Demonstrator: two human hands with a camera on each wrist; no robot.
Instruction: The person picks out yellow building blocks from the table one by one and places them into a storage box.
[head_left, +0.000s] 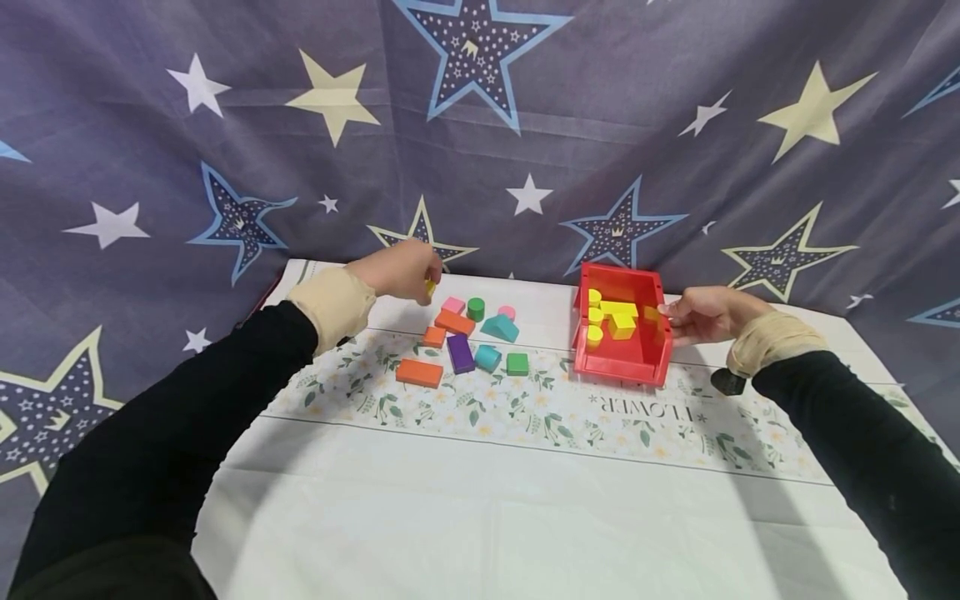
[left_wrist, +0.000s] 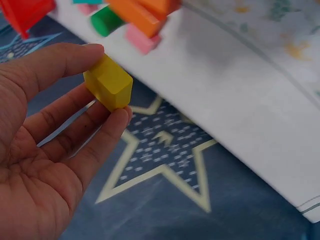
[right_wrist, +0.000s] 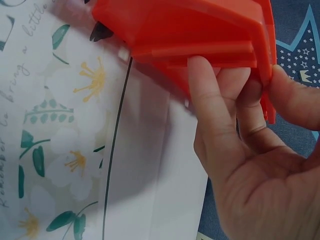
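Observation:
Between thumb and fingertips, my left hand (head_left: pixel 401 271) pinches a yellow block (left_wrist: pixel 109 82), held above the far edge of the table, left of the loose blocks. My right hand (head_left: pixel 705 315) grips the right side wall of a red plastic bin (head_left: pixel 626 367); in the right wrist view the thumb is at the rim and the fingers are under a ledge on its outside. Inside the bin lie several yellow blocks (head_left: pixel 621 325), some round and some straight-edged. Nearest the left hand are a pink block (head_left: pixel 453 305) and an orange block (head_left: pixel 454 322).
Other loose blocks lie mid-table: a green cylinder (head_left: pixel 476 310), a purple block (head_left: pixel 461 353), teal blocks (head_left: pixel 500 327), a green cube (head_left: pixel 517 364) and a front orange block (head_left: pixel 419 372). A star-patterned cloth (head_left: pixel 480 167) hangs behind the white table (head_left: pixel 480 500).

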